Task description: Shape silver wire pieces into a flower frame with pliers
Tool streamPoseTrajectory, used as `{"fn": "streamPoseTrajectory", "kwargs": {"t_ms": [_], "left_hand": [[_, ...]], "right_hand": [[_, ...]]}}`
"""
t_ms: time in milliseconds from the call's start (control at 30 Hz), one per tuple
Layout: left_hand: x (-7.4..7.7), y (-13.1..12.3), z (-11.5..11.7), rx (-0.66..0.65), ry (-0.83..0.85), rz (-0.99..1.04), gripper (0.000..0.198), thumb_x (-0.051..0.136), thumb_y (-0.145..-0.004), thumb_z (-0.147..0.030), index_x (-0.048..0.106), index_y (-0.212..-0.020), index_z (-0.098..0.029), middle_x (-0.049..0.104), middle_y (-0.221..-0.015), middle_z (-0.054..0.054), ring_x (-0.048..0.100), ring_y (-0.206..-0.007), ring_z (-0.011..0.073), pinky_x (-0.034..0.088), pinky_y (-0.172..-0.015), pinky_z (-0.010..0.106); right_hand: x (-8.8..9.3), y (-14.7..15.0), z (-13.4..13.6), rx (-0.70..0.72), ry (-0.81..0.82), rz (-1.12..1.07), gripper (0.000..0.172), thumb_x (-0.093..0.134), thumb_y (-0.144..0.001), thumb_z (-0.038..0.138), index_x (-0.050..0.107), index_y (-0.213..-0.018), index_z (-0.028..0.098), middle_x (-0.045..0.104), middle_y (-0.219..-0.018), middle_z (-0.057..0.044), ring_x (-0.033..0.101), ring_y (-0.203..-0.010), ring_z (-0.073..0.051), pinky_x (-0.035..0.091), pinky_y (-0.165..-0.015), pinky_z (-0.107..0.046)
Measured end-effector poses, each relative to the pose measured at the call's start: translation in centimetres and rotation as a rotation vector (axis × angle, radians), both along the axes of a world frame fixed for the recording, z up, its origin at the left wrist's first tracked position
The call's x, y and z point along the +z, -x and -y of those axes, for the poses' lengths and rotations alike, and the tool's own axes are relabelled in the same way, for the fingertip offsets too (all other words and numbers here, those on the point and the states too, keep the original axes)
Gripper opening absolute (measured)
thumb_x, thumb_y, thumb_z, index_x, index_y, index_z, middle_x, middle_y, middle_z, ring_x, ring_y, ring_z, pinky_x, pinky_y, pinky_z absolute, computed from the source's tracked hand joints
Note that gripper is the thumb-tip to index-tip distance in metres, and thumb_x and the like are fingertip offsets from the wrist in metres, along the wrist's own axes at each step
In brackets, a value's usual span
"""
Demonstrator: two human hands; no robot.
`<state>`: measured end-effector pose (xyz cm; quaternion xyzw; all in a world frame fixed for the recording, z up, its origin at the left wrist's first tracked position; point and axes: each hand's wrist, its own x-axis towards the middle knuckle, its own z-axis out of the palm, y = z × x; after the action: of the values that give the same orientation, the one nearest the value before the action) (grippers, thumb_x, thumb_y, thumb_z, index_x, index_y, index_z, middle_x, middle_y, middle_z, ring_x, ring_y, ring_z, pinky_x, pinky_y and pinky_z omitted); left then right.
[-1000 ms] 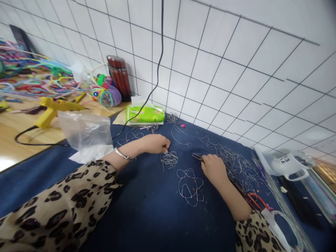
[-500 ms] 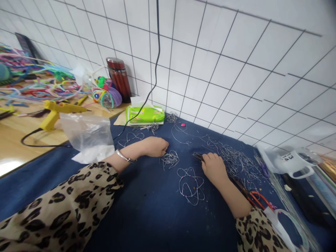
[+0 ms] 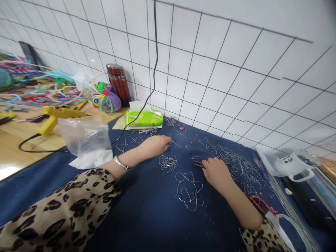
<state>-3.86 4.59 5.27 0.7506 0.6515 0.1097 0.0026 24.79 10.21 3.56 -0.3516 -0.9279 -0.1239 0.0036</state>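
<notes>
My left hand (image 3: 158, 145), with a silver bangle at the wrist, is closed above the blue cloth (image 3: 152, 210); anything between its fingertips is too small to make out. Just below it lies a tangled bundle of wire (image 3: 168, 163). My right hand (image 3: 215, 171) is wrapped round dark pliers (image 3: 197, 164), whose tips point left. Between and below the hands rests a looped wire flower shape (image 3: 189, 191) with small pink beads. A similar wire shape (image 3: 128, 144) lies behind my left forearm.
Loose wires (image 3: 238, 162) and orange-handled scissors (image 3: 258, 203) lie at right, near a white cup (image 3: 294, 164). Behind are a green tissue pack (image 3: 144, 120) and red flask (image 3: 119, 84). At left are a plastic bag (image 3: 86, 138) and yellow glue gun (image 3: 52, 119).
My left hand has moved slightly right and away from the wire bundle. The pliers in my right hand have turned a little, and the whole view has shifted slightly.
</notes>
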Motion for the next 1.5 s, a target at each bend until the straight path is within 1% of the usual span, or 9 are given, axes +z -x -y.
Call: {"fn": "streamPoseTrajectory", "kwargs": {"t_ms": [133, 267, 433, 600, 767, 967, 1133, 1267, 1500], "left_hand": [[0.0, -0.8, 0.1, -0.059, -0.101, 0.086, 0.024, 0.040, -0.083, -0.021, 0.062, -0.090, -0.016, 0.063, -0.085, 0.007, 0.059, -0.076, 0.0167, 0.043, -0.068, 0.028], [0.2, -3.0, 0.9, -0.173, -0.179, 0.252, 0.025, 0.039, -0.084, -0.019, 0.062, -0.093, -0.016, 0.063, -0.085, 0.006, 0.058, -0.079, 0.0157, 0.044, -0.072, 0.028], [1.8, -6.3, 1.7, -0.305, -0.120, 0.441, 0.021, 0.041, -0.085, -0.018, 0.061, -0.093, -0.018, 0.063, -0.087, 0.003, 0.057, -0.080, 0.0129, 0.044, -0.073, 0.026], [3.4, -9.2, 0.5, -0.370, -0.022, 0.558, 0.020, 0.044, -0.083, -0.017, 0.063, -0.089, -0.018, 0.063, -0.084, 0.002, 0.056, -0.076, 0.0117, 0.042, -0.069, 0.024], [3.1, -10.6, -2.2, -0.285, 0.172, 0.749, 0.018, 0.047, -0.080, -0.026, 0.062, -0.087, -0.020, 0.060, -0.070, 0.000, 0.050, -0.059, 0.0101, 0.039, -0.055, 0.023], [1.3, -9.5, -3.9, -0.259, 0.465, 0.916, 0.020, 0.053, -0.076, -0.034, 0.062, -0.086, -0.019, 0.056, -0.060, -0.002, 0.051, -0.057, 0.0110, 0.041, -0.053, 0.022], [0.1, -8.6, -4.0, -0.319, 0.421, 0.940, 0.014, 0.056, -0.072, -0.026, 0.064, -0.080, -0.018, 0.060, -0.070, -0.001, 0.054, -0.067, 0.0118, 0.042, -0.064, 0.024], [-0.5, -8.7, -3.9, -0.257, 0.419, 0.971, 0.013, 0.055, -0.072, -0.027, 0.063, -0.080, -0.019, 0.059, -0.064, -0.002, 0.053, -0.063, 0.0120, 0.040, -0.057, 0.023], [-0.6, -8.6, -3.9, -0.257, 0.306, 0.920, 0.013, 0.056, -0.072, -0.027, 0.064, -0.076, -0.018, 0.060, -0.068, -0.002, 0.052, -0.066, 0.0117, 0.040, -0.064, 0.024]], "right_hand": [[1.5, -0.3, 0.2, -0.040, 0.131, -0.084, 0.012, 0.049, -0.080, 0.029, 0.055, -0.077, 0.020, 0.057, -0.077, -0.004, 0.048, -0.075, -0.018, 0.030, -0.065, -0.029], [2.2, 0.3, 0.8, -0.092, 0.380, -0.415, 0.018, 0.044, -0.083, 0.034, 0.051, -0.074, 0.020, 0.052, -0.069, 0.000, 0.046, -0.064, -0.013, 0.031, -0.057, -0.024], [2.1, 0.8, 1.3, -0.108, 0.752, -0.745, 0.020, 0.047, -0.082, 0.037, 0.057, -0.082, 0.019, 0.052, -0.070, 0.002, 0.045, -0.063, -0.011, 0.034, -0.059, -0.023], [2.2, 0.5, 1.2, -0.042, 1.015, -0.938, 0.022, 0.053, -0.078, 0.036, 0.060, -0.088, 0.018, 0.052, -0.071, 0.002, 0.044, -0.063, -0.009, 0.034, -0.062, -0.023], [1.8, -0.1, 0.3, -0.095, 1.057, -1.119, 0.018, 0.056, -0.076, 0.035, 0.058, -0.079, 0.017, 0.048, -0.061, 0.004, 0.042, -0.057, -0.009, 0.033, -0.057, -0.023], [0.8, -0.5, -0.8, -0.154, 1.131, -1.173, 0.021, 0.059, -0.073, 0.037, 0.060, -0.079, 0.017, 0.051, -0.062, 0.002, 0.046, -0.059, -0.010, 0.037, -0.060, -0.025], [0.1, 0.0, -0.7, -0.157, 1.104, -1.146, 0.020, 0.059, -0.074, 0.036, 0.061, -0.080, 0.017, 0.051, -0.064, 0.002, 0.045, -0.059, -0.010, 0.035, -0.060, -0.024], [-0.1, 0.2, -0.4, -0.205, 1.052, -1.154, 0.023, 0.060, -0.073, 0.038, 0.061, -0.080, 0.017, 0.050, -0.064, 0.003, 0.042, -0.059, -0.009, 0.032, -0.057, -0.023], [-0.3, 0.4, -0.2, -0.226, 0.977, -1.174, 0.023, 0.059, -0.072, 0.039, 0.061, -0.078, 0.017, 0.050, -0.063, 0.002, 0.042, -0.058, -0.010, 0.033, -0.058, -0.024]]}}
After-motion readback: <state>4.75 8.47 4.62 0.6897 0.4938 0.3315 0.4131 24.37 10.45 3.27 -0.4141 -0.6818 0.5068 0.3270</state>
